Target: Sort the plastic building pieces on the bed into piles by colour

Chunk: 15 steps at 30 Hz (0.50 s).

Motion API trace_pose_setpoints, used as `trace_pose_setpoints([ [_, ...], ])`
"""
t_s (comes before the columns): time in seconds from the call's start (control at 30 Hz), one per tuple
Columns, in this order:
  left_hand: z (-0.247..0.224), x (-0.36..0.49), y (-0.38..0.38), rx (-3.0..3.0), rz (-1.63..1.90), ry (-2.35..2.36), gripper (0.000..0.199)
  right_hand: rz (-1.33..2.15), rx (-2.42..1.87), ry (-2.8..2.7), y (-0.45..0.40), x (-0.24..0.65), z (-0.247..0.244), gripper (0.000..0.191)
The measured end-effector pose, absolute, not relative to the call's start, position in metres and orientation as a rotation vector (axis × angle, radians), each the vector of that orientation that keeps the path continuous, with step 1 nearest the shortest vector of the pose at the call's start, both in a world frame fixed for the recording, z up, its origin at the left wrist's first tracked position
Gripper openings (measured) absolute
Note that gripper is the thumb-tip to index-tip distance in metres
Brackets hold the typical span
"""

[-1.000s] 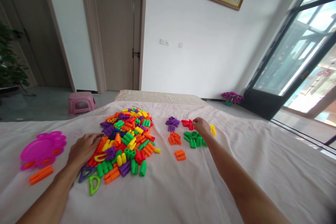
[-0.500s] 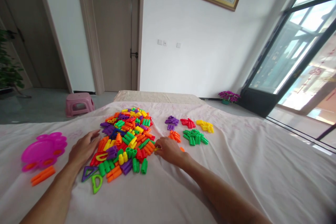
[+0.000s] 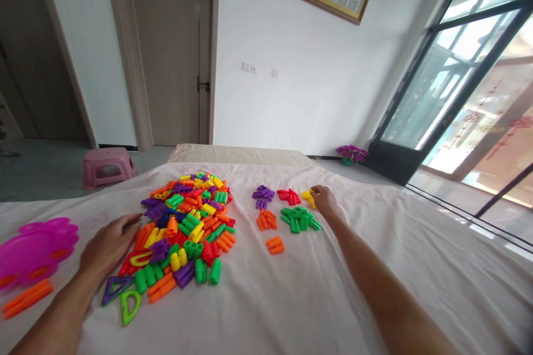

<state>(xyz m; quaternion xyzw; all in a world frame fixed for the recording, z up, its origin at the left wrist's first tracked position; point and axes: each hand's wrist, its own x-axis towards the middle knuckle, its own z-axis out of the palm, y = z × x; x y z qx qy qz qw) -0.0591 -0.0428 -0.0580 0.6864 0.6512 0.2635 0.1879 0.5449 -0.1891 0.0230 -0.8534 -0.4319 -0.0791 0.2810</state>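
Observation:
My left hand (image 3: 110, 241) rests at the left side of a big mixed pile of plastic tube-shaped building blocks (image 3: 189, 221), its fingers extended and holding nothing. Over at the small yellow group (image 3: 307, 197), my right hand (image 3: 326, 201) has its fingertips pinched on a yellow building block (image 3: 313, 191), mostly hidden by the fingers. Nearby lie small groups of purple blocks (image 3: 263, 195), red blocks (image 3: 289, 196), green blocks (image 3: 300, 218) and orange blocks (image 3: 267, 219). One orange piece (image 3: 275, 244) sits apart, nearer to me.
A magenta paw-shaped plate (image 3: 35, 247) and an orange block (image 3: 27, 298) are at the far left. A purple triangle (image 3: 114, 289) and a lime D-shaped piece (image 3: 130, 307) lie before the pile. A pale cloth (image 3: 250, 310) covers the table; a pink stool (image 3: 109, 166) stands beyond it.
My right hand has moved from the pile's right edge, away and to the right, to the yellow group, carrying a yellow piece. My left hand stays beside the pile. The view has shifted slightly right.

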Motion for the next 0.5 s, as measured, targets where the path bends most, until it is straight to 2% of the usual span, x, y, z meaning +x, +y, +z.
trace_pose_setpoints([
  [0.27, -0.057, -0.059, -0.043, 1.899, 0.735, 1.858, 0.056, -0.186, -2.566, -1.131, -0.192, 0.603, 0.016, 0.041],
  [0.37, -0.056, -0.059, -0.044, 1.907, 0.738, 1.849, 0.058, -0.216, -2.532, -1.117, -0.193, 0.592, 0.018, 0.047],
  [0.5, -0.056, -0.058, -0.045, 1.971, 0.742, 1.859, 0.057, -0.168, -2.295, -1.354, -0.188, 0.535, 0.030, 0.036],
])
